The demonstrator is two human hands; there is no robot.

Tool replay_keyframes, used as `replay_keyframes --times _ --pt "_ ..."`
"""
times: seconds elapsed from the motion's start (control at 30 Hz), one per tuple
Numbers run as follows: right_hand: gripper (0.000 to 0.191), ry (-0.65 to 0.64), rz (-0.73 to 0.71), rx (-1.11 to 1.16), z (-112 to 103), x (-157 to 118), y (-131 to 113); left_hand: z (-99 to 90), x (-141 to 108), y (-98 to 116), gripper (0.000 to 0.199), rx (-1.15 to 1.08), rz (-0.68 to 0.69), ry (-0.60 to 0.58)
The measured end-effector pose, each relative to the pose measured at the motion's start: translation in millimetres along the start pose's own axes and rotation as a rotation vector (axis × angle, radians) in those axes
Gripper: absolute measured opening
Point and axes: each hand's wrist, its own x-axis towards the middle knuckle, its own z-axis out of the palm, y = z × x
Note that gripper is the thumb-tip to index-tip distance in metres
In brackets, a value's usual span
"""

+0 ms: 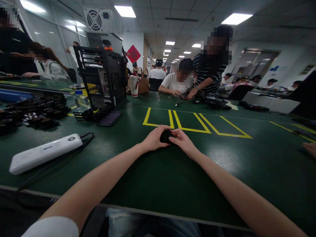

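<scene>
A small dark round object (166, 136) is held between my two hands, low over the green table (150, 167). My left hand (155, 138) curls round its left side, with the thumb at the lower edge. On the other side, the fingers and thumb of my right hand (182, 139) press against it. Its details are too dark to make out. Just beyond my hands, yellow tape outlines (196, 130) mark the tabletop.
At the left lie a white device (46, 152) with a black cord and a pile of black parts (35, 109). A black computer case (104, 77) stands behind them, near a bottle (82, 101). Another person's hand (315, 150) is at the right edge.
</scene>
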Motion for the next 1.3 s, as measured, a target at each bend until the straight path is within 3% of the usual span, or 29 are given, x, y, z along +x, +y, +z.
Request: replay_keyframes --times 0.27,0.47,0.73,0.83,0.97,1.17,1.3 --pt "0.035 0.018 0.024 -0.050 0 1 -3 -1.5 0 1 0.060 0.001 -0.026 -0.018" --pt "0.032 -0.046 -0.018 0.030 1 -2 -7 -1.3 0 -1 0.060 0.010 -0.014 -0.018" --pt "0.028 0.046 -0.020 -0.048 3 1 -6 -2.6 0 1 0.060 0.001 -0.004 -0.024" --pt "0.031 0.007 0.019 -0.075 0 1 -5 -2.2 0 1 0.059 -0.005 -0.003 -0.023" --pt "0.032 -0.049 -0.048 0.011 -1 1 -1 -0.9 0 0 0.061 0.002 0.003 -0.009" --pt "0.021 0.020 -0.064 0.001 1 4 2 -1.1 -1 0 0.061 0.024 0.017 -0.011" --pt "0.031 0.017 -0.021 -0.049 0 4 -1 -2.1 -1 1 0.060 0.018 0.014 -0.018"
